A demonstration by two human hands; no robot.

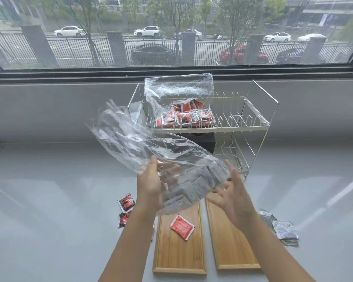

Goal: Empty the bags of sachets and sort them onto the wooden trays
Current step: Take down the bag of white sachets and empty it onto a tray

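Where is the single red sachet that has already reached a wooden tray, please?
In the head view, the red sachet lies on the upper part of the left wooden tray, just below the clear bag of grey sachets held in both hands.

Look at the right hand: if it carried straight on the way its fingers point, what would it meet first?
Probably the grey sachets inside the clear plastic bag. The right hand is open, fingers aimed up-left at them, though depth is unclear.
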